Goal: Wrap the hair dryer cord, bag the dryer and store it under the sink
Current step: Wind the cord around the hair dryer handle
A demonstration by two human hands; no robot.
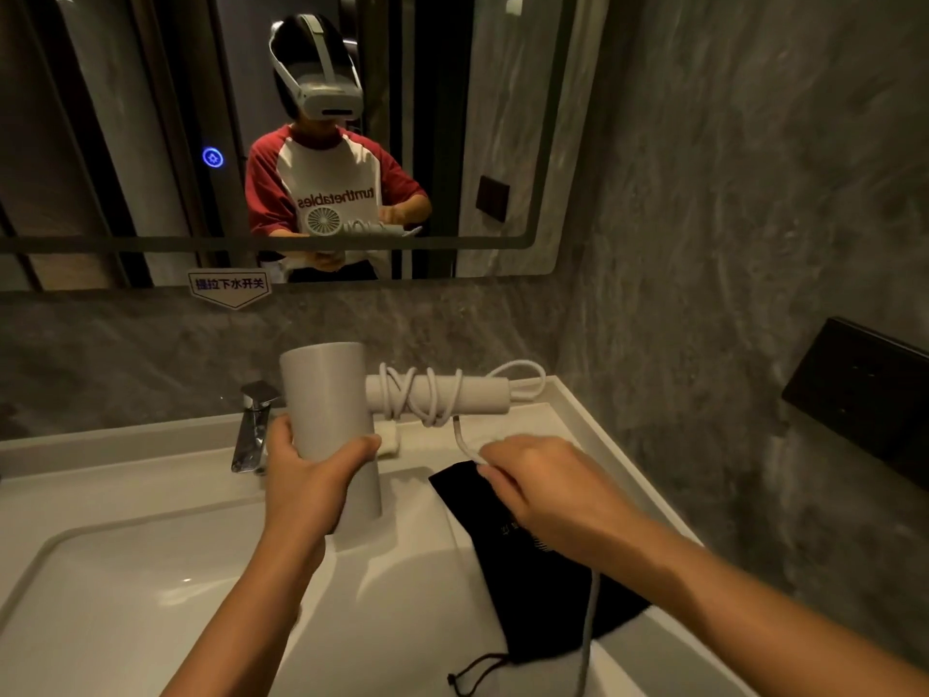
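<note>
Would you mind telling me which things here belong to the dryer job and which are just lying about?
Part of the job:
- hair dryer, held by the left hand
- cord, partly wound round the handle, its loose length in the right hand
- black drawstring bag on the counter

Just lying about:
- tap
- mirror
- wall sticker
</note>
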